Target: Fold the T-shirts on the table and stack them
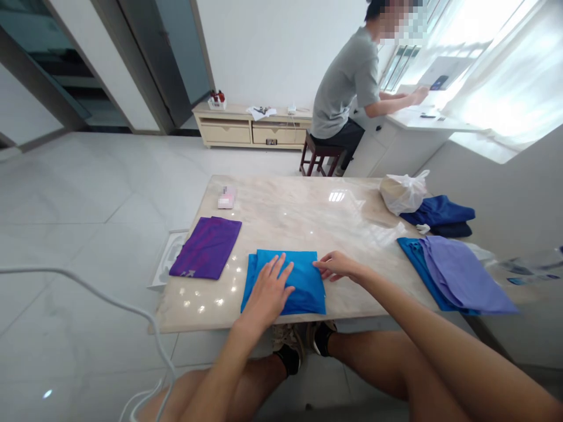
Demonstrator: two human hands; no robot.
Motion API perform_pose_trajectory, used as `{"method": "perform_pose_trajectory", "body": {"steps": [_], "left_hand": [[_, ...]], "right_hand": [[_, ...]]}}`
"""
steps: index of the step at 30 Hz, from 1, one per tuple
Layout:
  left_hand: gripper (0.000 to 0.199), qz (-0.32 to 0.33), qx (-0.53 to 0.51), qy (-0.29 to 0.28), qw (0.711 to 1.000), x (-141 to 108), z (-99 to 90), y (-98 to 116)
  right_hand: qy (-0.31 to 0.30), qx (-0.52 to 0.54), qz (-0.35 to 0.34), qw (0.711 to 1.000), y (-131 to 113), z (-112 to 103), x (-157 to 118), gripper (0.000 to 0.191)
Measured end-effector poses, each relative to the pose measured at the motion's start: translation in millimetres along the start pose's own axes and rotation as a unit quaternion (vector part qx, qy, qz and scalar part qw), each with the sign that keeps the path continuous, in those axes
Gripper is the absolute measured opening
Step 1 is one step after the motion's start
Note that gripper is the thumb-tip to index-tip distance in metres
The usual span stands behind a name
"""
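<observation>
A folded bright blue cloth (pixel 303 287) lies near the front edge of the marble-patterned table, with a layer sticking out at its left side. My left hand (pixel 269 288) rests flat on top of it, fingers spread. At the cloth's upper right edge, my right hand (pixel 336 266) has its thumb and fingertips pressed together on the blue fabric. To the left lies a folded purple cloth (pixel 209 247) with a small pale mark in one corner. On the right side, a lilac cloth (pixel 461 272) lies over another blue cloth (pixel 411 255).
A white plastic bag (pixel 402 192) and dark blue cloths (pixel 444 214) sit at the table's (pixel 281 202) back right. A small pink box (pixel 226 197) is at the back left. A clear bottle (pixel 532 264) stands far right. A person (pixel 345 82) sits beyond; a cable (pixel 109 299) crosses at left.
</observation>
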State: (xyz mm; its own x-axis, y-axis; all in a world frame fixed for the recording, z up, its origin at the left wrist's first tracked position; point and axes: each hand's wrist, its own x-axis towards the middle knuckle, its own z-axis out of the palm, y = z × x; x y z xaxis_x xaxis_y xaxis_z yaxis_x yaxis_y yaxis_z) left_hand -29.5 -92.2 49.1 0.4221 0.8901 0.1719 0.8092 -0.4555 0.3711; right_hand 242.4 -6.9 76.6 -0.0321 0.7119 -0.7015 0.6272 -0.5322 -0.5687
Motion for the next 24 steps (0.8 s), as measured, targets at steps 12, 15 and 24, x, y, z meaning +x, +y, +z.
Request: {"method": "perform_pose_trajectory", "body": {"steps": [12,15,24], "left_hand": [[0.073,-0.031,0.076,0.009,0.997,-5,20.8,3],[0.066,-0.048,0.073,-0.055,0.995,-4,24.0,-7],[0.037,-0.065,-0.013,0.112,0.991,8,-18.5,1]], "right_hand": [[0.069,-0.184,-0.027,0.98,-12,3,-7,0.036],[0.21,-0.317,-0.163,0.91,-13,8,-14,0.034],[0.176,-0.346,-0.417,0.822,-29,37,-22,0.054]]}}
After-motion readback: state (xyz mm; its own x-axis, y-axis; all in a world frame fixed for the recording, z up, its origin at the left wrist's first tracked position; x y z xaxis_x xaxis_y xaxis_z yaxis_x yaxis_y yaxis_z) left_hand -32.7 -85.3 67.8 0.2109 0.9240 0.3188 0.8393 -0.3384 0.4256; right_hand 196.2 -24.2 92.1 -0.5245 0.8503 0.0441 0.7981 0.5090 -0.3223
